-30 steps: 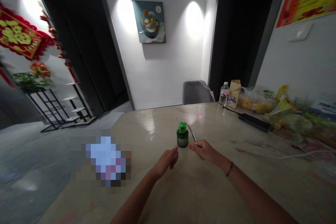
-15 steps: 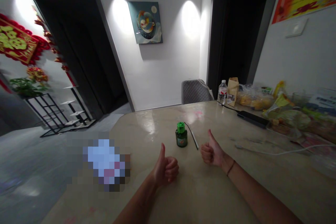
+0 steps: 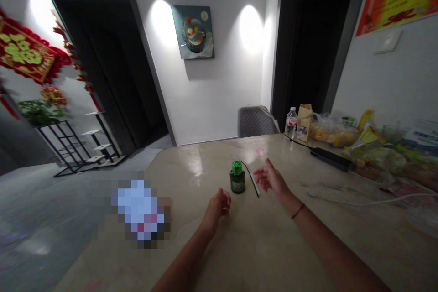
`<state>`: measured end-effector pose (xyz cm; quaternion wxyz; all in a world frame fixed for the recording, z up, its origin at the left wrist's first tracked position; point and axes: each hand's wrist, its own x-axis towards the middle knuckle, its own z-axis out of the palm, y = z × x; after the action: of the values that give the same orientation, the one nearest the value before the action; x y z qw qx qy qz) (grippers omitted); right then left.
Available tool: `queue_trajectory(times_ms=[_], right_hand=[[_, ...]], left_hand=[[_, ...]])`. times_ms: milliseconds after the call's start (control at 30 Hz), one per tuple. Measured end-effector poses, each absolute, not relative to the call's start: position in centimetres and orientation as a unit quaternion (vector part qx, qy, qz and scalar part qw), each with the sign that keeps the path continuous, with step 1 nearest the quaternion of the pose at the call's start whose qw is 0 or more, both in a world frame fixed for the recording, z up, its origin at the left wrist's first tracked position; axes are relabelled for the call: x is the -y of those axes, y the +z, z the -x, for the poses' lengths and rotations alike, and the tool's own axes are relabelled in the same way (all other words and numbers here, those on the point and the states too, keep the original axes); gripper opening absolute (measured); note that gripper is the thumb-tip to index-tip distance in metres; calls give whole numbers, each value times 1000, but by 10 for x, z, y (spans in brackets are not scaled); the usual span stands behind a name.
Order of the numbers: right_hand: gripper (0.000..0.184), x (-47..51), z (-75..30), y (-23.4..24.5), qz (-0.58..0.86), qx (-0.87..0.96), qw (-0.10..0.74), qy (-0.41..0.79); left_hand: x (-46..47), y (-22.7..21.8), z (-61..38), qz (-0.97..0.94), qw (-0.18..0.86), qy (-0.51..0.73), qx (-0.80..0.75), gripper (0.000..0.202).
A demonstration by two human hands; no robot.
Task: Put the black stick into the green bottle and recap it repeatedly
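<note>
A small dark green bottle (image 3: 237,181) with a bright green cap stands upright on the table (image 3: 191,246). Just left of it and nearer to me is my left hand (image 3: 218,205), its fingers loosely curled and nothing seen in them. On the other side, my right hand (image 3: 272,180) is raised with its fingers apart, holding nothing. Between the bottle and my right hand lies a thin black-and-white strip (image 3: 252,181), whose kind I cannot make out. Neither hand appears to touch the bottle.
A water bottle (image 3: 290,123), a paper bag (image 3: 304,122) and bagged food (image 3: 333,133) crowd the table's right side. A black elongated device (image 3: 330,159) and a white cable (image 3: 362,201) lie nearby. A grey chair (image 3: 257,122) stands beyond. A blurred-out patch (image 3: 140,210) covers something at left.
Both hands were fists with thumbs up. Now the thumbs have lowered and the fingers have loosened, the right hand's spreading. Both hands have moved slightly forward; the bottle stays put.
</note>
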<state>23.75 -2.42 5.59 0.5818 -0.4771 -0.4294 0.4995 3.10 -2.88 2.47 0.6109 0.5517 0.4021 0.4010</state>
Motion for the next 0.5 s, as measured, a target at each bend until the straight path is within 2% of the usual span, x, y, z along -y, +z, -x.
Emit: queue_trajectory(times_ms=[100,167,333,500], right_hand=[[49,8,-227,69,509,470,620,368],[44,-3,-218,72,512,502,619,320],[56,-21,-194,60,537,569,546,299],[49,-24,-184,45,569,594,511,250]], left_hand=[[27,17,-32,-602,508,419,-452,51],[28,13,-33,-626,460,417,-472,46],[30,9,-33,-649,397,433,-483,39],[28,6,-30,-664,375,435,-479,35]])
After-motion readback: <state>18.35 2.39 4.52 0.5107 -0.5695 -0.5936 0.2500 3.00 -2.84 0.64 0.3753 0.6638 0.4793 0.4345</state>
